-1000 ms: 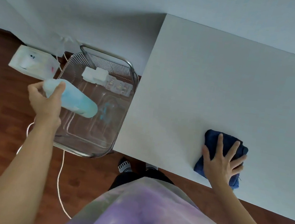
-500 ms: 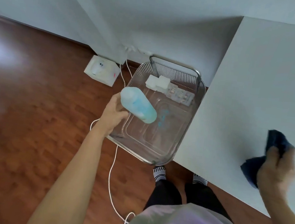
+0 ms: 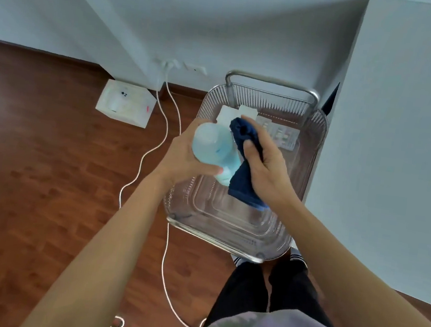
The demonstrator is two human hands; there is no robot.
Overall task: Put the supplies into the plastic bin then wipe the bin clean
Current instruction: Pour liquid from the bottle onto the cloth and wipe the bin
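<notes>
- Brown wood-pattern floor (image 3: 42, 196) fills the left half of the view; pale walls meet in a corner at the top.
- White desk (image 3: 399, 158) occupies the right side; its left edge runs just beside the bin.
- Clear plastic bin (image 3: 227, 232), ribbed walls, stands on the floor against the desk's left edge, with a metal handle (image 3: 270, 81) arching over its far end.
- White box (image 3: 125, 103) lies on the floor near the wall corner, left of the bin and apart from it.
- White cable (image 3: 145, 154) runs from a wall outlet across the floor, passing the bin's left side.
- Dark blue cloth (image 3: 244, 188) hangs from the right hand (image 3: 268, 169), whose grip is closed around it; the cloth is above the bin's middle and touches the bottle.
- Translucent bottle of blue liquid (image 3: 214, 144) is tilted above the bin, cap end down toward the cloth; the left hand (image 3: 180, 156) has its grip closed around it.
- White pads (image 3: 228, 112) and blister packs (image 3: 280, 136) lie side by side inside the bin at its far end.
</notes>
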